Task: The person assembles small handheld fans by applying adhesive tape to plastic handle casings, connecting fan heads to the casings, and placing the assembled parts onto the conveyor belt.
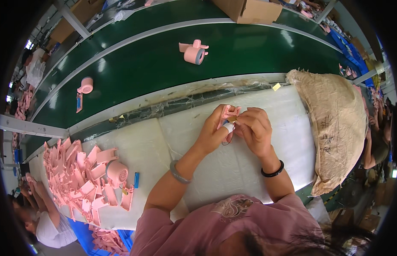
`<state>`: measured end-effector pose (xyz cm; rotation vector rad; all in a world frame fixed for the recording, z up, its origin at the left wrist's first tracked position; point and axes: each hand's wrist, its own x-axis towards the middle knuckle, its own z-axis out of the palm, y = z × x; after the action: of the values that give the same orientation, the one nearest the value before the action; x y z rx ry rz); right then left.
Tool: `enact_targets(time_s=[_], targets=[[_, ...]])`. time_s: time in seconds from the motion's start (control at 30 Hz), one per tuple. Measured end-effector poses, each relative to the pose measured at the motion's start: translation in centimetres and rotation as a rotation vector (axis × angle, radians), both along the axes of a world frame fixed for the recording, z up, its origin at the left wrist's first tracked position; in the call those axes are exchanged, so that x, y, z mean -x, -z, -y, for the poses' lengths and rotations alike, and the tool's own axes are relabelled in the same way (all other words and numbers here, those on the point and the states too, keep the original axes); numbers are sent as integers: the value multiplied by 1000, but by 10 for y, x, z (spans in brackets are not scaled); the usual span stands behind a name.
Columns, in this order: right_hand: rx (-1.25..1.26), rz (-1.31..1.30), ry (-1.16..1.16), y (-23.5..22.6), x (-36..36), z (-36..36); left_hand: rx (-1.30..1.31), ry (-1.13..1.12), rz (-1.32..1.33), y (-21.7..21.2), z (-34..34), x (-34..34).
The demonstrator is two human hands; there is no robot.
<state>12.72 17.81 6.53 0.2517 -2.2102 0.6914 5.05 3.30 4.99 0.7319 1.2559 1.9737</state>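
In front of my chest, over the covered bench, my left hand grips a pink plastic handle shell, with white wrapping around its thumb. My right hand meets it from the other side, fingertips pinched close against the shell. A small yellowish piece shows between the two hands, and a thin dark wire hangs below them. My right fingers hide what exactly they pinch. On the bench to the left lies a heap of pink handle shells, with a pink hair dryer housing at its right side.
Beyond the bench runs a green conveyor belt carrying two pink hair dryer assemblies. A brown sack lies at the right. Near the heap is a small blue piece; a blue crate stands below. Other people sit at both sides.
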Motion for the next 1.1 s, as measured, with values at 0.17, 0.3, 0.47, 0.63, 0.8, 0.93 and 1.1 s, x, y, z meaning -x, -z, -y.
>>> enact_targets(time_s=[0.17, 0.3, 0.47, 0.63, 0.8, 0.93, 1.1], targets=[[4, -5, 0, 0, 0, 0, -42, -39, -9, 1, -3, -3], [-41, 12, 7, 0, -1, -1, -31, -56, -32, 1, -3, -4], [-54, 17, 25, 0, -2, 1, -44, -80, -60, 6, -4, -4], [-36, 56, 33, -3, -2, 2, -36, -80, -71, 7, -1, -3], [-55, 51, 33, -4, -2, 1, -69, -156, -312, 6, -2, -8], [-80, 46, 35, -4, -3, 1, -64, -215, -382, 8, -5, -8], [-104, 43, 41, -6, -4, 1, 36, -221, -357, 6, -4, -9]])
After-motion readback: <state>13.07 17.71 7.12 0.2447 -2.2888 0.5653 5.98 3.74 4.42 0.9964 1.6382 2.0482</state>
